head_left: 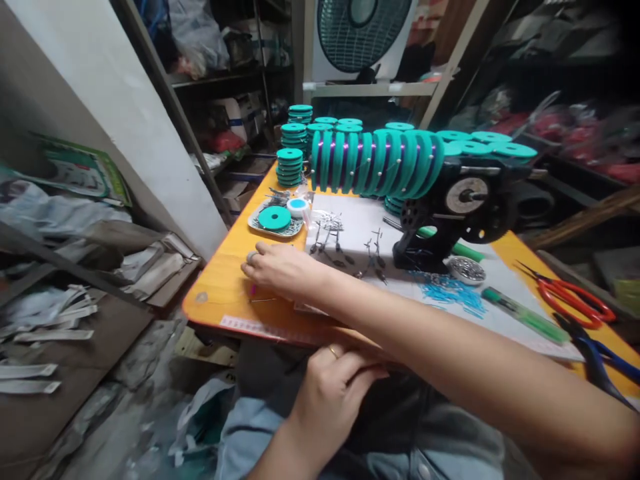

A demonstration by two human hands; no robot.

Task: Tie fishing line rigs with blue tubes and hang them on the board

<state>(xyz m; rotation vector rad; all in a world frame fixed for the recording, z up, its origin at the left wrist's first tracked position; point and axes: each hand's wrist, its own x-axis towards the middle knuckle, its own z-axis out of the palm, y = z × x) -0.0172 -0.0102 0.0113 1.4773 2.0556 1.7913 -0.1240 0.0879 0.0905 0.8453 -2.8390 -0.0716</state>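
Note:
My right hand [280,267] reaches across to the left part of the orange table [225,280], with its fingers curled down at the surface. A small pink thing [253,290] and a thin metal pin-like piece [263,299] show just below it. What the fingertips hold, if anything, is hidden. My left hand [335,387] is over my lap at the table's front edge, its fingers bent together; whatever is between them cannot be made out. Beyond my right hand stands a dish [254,228] with a green spool [275,217] and small metal parts.
A black machine [425,233] carries a row of green spools [375,163], with more stacked spools [289,167] behind. Small fishing-tackle-like metal pieces [335,253], blue tubes [453,297], a bowl of metal bits [467,270], a green cutter [525,317] and red-handled pliers [575,303] lie rightward.

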